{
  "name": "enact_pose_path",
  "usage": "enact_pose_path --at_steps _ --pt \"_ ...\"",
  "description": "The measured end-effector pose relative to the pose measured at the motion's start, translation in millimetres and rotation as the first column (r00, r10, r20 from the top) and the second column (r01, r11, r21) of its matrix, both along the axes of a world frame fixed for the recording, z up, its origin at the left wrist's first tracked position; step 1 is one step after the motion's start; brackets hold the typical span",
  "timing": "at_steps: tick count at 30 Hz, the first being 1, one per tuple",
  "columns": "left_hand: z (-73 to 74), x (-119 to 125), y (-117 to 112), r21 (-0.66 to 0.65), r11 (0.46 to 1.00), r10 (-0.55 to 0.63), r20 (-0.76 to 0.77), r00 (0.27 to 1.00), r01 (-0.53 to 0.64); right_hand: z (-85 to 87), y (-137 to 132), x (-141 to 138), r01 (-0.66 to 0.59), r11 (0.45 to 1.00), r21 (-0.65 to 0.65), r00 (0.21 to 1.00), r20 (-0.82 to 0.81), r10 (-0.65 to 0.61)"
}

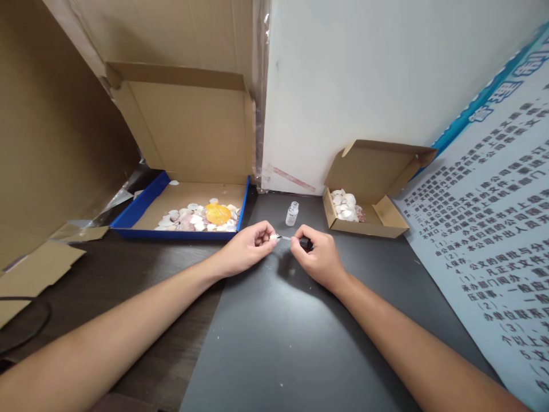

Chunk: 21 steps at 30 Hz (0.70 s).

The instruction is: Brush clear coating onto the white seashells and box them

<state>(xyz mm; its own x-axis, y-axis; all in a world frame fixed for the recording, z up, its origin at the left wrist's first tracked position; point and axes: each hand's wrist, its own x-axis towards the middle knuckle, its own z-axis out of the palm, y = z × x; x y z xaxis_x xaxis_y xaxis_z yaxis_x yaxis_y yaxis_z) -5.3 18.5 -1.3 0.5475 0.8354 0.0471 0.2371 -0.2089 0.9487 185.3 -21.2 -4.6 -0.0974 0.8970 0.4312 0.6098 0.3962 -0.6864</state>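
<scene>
Head view: what appears to be a small white shell (pixel 273 236) is pinched in the left hand (pixel 254 246); a black-capped applicator (pixel 306 244) is gripped in the right hand (pixel 317 254), its tip at the shell. The left hand could be smeared, being closed near the tip. The uncapped glass bottle (pixel 292 214) just beyond could be toppled by a stray knuckle.

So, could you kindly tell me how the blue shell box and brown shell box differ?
The blue shell box looks wider than the brown shell box. A flat orange piece lies among the blue shell box's shells; the brown shell box shows none. Both stand open.
</scene>
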Motion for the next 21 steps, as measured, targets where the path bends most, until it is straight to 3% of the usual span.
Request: enact_pose_path --at_steps 7,12,16,21 --pt "1.1 -1.2 -0.3 0.011 1.000 -0.016 -0.029 0.999 0.016 1.5 0.2 0.1 -0.075 0.997 0.015 0.996 -0.055 0.076" --pt "3.9 -2.1 -1.8 0.018 1.000 -0.016 -0.040 0.999 0.016 -0.6 2.4 -0.6 -0.024 0.999 0.027 0.999 -0.041 0.025" --pt "4.7 -2.4 -3.0 0.014 1.000 -0.007 -0.027 1.000 0.007 0.7 1.2 0.1 -0.080 0.996 0.045 0.994 -0.076 0.083" --pt "3.0 -3.0 -4.7 -0.058 0.998 0.005 -0.047 0.999 -0.008 -0.3 0.5 -0.9 -0.110 0.994 0.009 0.993 -0.045 0.111"
